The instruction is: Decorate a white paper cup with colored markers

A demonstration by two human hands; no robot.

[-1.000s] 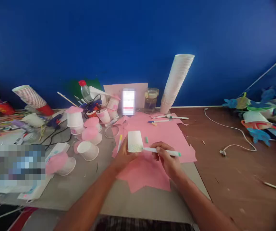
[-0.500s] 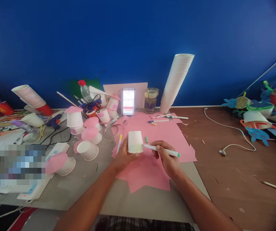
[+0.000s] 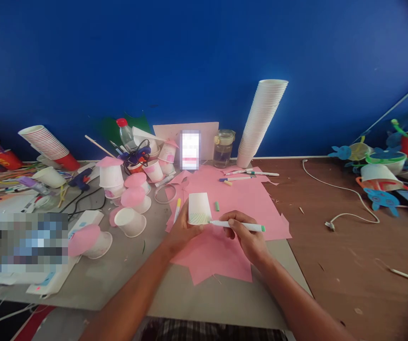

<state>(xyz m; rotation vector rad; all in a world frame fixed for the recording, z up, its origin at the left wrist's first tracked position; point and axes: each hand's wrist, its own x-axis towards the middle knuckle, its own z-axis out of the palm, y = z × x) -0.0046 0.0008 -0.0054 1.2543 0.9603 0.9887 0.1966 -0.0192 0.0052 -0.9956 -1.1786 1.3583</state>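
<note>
My left hand [image 3: 181, 231] grips an upturned white paper cup [image 3: 198, 207] from below, over the pink paper sheets [image 3: 246, 199]. Green strokes cover the cup's lower rim. My right hand [image 3: 243, 233] pinches a green-capped marker [image 3: 239, 226] held nearly level, its tip touching the cup's rim on the right. A loose green cap [image 3: 217, 206] and a yellow marker [image 3: 177, 209] lie on the pink paper beside the cup.
A tall leaning stack of white cups [image 3: 261, 121], a glass jar [image 3: 223, 148] and a bottle [image 3: 125, 134] stand at the back. Pink-topped cups [image 3: 132, 199] and cables crowd the left. A white cable [image 3: 346, 199] and coloured paper crafts [image 3: 385, 175] lie right on the brown table [image 3: 349, 265].
The marker tip has shifted slightly along the cup's rim, and the cup has turned a little in my left hand. Both hands stay in place.
</note>
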